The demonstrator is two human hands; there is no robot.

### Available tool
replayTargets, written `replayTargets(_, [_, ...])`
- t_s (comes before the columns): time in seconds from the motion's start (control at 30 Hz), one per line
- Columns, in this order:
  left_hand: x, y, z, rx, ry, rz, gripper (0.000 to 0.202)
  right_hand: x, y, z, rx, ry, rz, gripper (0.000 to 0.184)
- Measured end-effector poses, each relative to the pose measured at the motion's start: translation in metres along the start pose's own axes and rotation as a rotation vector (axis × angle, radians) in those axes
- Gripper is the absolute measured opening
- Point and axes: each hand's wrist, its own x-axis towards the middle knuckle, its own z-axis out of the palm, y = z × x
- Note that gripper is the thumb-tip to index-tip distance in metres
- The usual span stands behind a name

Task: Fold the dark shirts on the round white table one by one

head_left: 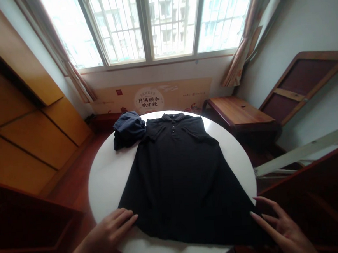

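Note:
A black polo shirt [180,172] lies spread flat on a round white table [105,178], collar toward the window, sleeves folded in. My left hand [112,228] rests flat on the table at the shirt's near left hem corner, fingers stretched out and holding nothing. My right hand [279,227] hovers at the near right hem corner past the table's edge, fingers spread, fingertips close to the cloth. A folded dark blue garment [128,129] sits at the far left of the table, touching the shirt's shoulder.
Orange wooden cabinets [25,126] line the left wall. A low wooden bench [238,113] stands at the right behind the table, with a framed panel [306,84] leaning on the wall. A printed board [152,98] stands under the barred window. Dark furniture [323,196] crowds the near right.

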Motion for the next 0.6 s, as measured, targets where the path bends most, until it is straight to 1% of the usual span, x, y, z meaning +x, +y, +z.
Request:
replayTargets(0.1, [-0.005,0.001,-0.008,0.055,0.007,0.003,0.043,0.0,-0.01,-0.01,-0.08,0.054,-0.055,0.086])
replayTargets(0.2, [-0.009,0.004,-0.016,0.034,0.051,0.0,0.04,0.003,-0.017,-0.018,-0.126,0.115,-0.096,0.075])
replayTargets(0.27, [-0.011,0.008,-0.02,-0.004,0.08,-0.025,0.037,0.008,-0.015,-0.022,-0.117,0.117,-0.091,0.069])
replayTargets(0.37, [-0.011,0.013,-0.022,-0.033,0.131,-0.093,0.042,0.012,-0.009,-0.023,-0.098,0.071,-0.07,0.061])
replayTargets(0.47, [-0.009,0.017,-0.019,-0.052,0.123,-0.117,0.047,0.011,-0.005,-0.021,-0.096,0.003,-0.045,0.059])
replayTargets(0.53, [-0.009,0.017,-0.014,-0.048,0.097,-0.079,0.049,0.007,-0.006,-0.019,-0.099,-0.035,-0.019,0.059])
replayTargets(0.6, [-0.009,0.015,-0.01,-0.016,0.068,-0.009,0.052,0.003,-0.009,-0.018,-0.109,-0.05,-0.008,0.058])
